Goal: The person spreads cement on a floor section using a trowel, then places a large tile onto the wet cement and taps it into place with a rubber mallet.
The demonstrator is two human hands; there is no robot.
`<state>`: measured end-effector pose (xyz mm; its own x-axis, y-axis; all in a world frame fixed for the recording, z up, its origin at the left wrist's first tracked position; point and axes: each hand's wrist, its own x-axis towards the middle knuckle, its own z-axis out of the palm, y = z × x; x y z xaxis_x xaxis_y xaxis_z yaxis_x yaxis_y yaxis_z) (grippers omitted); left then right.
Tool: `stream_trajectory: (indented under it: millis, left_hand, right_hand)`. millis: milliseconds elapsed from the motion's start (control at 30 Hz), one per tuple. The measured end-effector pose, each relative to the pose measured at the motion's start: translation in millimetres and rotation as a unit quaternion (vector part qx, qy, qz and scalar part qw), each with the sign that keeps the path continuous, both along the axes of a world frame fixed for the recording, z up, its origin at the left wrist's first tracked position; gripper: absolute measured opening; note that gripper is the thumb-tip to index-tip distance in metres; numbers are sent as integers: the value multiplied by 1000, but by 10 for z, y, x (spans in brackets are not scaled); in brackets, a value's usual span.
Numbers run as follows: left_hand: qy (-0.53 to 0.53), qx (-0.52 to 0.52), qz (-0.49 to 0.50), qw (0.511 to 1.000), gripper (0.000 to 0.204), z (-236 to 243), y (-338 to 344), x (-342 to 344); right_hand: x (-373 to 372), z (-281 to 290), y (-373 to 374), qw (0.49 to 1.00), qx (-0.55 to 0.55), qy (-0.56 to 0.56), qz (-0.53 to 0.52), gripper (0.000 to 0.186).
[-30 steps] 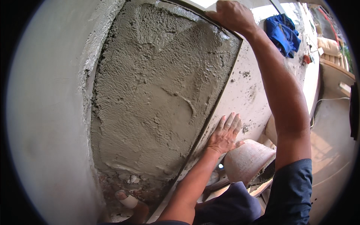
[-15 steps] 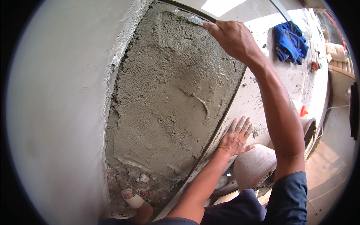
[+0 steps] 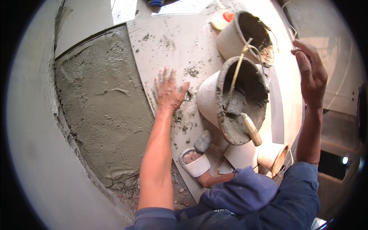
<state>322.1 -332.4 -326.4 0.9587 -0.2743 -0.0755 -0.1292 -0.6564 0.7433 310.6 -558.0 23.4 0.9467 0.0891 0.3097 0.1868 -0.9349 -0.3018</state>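
Observation:
My left hand point(image 3: 168, 92) lies flat, fingers spread, on a dirt-spattered pale board or tile point(image 3: 153, 42) beside a recessed patch of wet grey mortar point(image 3: 99, 107). My right hand point(image 3: 309, 73) is raised at the right, fingers loosely bent, with nothing visible in it. Between my hands sits a bucket point(image 3: 207, 99) with mortar inside, a wooden-handled tool point(image 3: 251, 129) and a stick point(image 3: 237, 73) in it. A second mortar-crusted bucket point(image 3: 228, 42) stands behind it.
A pale plastered wall point(image 3: 34, 115) runs along the left. My sandalled foot point(image 3: 196, 166) is beside a grey lump point(image 3: 203, 142). A small container point(image 3: 270, 157) is at the lower right, a bottle with red cap point(image 3: 220, 23) behind the buckets, blue cloth point(image 3: 156, 3) at the top.
The view has swung toward the right, bringing both buckets fully into view. My right hand has left the mortar's upper edge and moved out rightward; my left hand stays on the pale surface.

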Motion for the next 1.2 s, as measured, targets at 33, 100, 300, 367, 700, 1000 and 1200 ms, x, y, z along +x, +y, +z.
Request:
stream_trajectory:
  millis: [33, 100, 300, 367, 700, 1000, 1200]
  left_hand:
    - [21, -42, 3, 999, 89, 84, 65, -78]
    - [0, -102, 30, 994, 80, 276, 215, -299]
    - [42, -226, 76, 970, 69, 711, 660, -1409]
    - [83, -248, 107, 959, 70, 776, 811, -1695]
    - [180, -175, 183, 951, 62, 795, 1223, -2062]
    - [317, -60, 117, 939, 55, 949, 1135, -2272]
    - [297, 42, 125, 946, 53, 1315, 1609, -2095]
  right_hand:
    - [-360, 23, -199, 999, 2, 18, -36, 25]
    - [-950, -140, -423, 985, -28, 142, -97, 26]
    - [-1431, -1113, -194, 849, -297, 420, -121, 63]
    - [-1403, -1150, -146, 853, -231, 451, -127, 51]
    - [-1945, 188, -963, 867, 199, 435, -140, 33]
    - [-205, 84, -1966, 929, -214, 250, -168, 36]
    - [925, -952, -1988, 862, -346, 291, -228, 17]
